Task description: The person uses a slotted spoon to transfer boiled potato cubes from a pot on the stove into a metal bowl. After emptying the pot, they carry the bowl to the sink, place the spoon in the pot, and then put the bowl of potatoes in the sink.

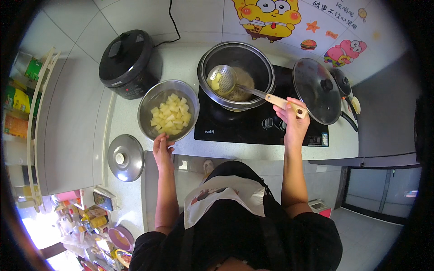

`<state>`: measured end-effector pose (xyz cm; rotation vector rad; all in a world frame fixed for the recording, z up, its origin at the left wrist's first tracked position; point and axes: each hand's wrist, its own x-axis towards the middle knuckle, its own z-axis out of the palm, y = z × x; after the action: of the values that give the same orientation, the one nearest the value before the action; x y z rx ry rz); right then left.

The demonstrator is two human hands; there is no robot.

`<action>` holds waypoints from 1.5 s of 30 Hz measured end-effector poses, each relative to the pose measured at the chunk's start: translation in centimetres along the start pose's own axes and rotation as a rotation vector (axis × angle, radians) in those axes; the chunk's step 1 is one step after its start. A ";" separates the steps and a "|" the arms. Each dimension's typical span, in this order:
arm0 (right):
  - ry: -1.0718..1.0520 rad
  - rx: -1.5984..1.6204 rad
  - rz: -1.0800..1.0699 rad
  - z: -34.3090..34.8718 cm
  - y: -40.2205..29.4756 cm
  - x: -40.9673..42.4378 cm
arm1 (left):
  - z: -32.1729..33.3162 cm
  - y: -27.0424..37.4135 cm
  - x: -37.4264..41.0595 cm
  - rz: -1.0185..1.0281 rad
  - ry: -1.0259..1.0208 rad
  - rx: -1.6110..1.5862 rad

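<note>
My right hand (292,117) grips the wooden handle of a skimmer (252,90). Its perforated metal bowl is inside a deep steel pot (202,79) and carries a few pale yellow cubes (216,82), which look like potato. Some cloudy brownish liquid (242,78) shows at the bottom of the pot. To the left, a steel mixing bowl (145,111) holds a heap of cut yellow cubes (172,114). The fingers of my left hand (163,149) are closed on the near rim of that bowl.
The pot stands on a black gas hob (230,130). Right of it are a glass lid (313,91) and a small lidded pan (341,83). A black electric pressure cooker (125,64) is behind the bowl; a steel lid (130,162) lies in front-left. Bottles and a phone (102,201) crowd the far left.
</note>
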<state>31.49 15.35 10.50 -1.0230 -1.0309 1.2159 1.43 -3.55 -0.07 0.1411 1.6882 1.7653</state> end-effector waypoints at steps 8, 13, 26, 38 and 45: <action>-0.097 -0.017 -0.172 -0.4 -1.6 -2.1 | -0.1 -0.4 0.3 0.020 -0.034 -0.005; -0.093 -0.029 -0.163 -0.6 -1.9 -2.4 | -0.2 -0.1 -0.2 0.016 -0.017 -0.017; 0.003 -0.013 -0.206 1.4 -4.0 -2.8 | -2.3 0.1 -0.8 -0.011 0.059 0.005; -0.613 -0.241 -0.412 6.2 -0.8 -6.2 | -5.2 0.0 -1.2 -0.012 0.109 -0.018; -0.568 -0.074 -0.339 6.9 -0.3 -6.9 | -4.7 0.7 -1.0 -0.030 0.108 0.016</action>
<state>24.35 8.83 11.91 -0.5237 -1.6263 1.2127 -0.52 -7.99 0.19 0.0279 1.7718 1.7655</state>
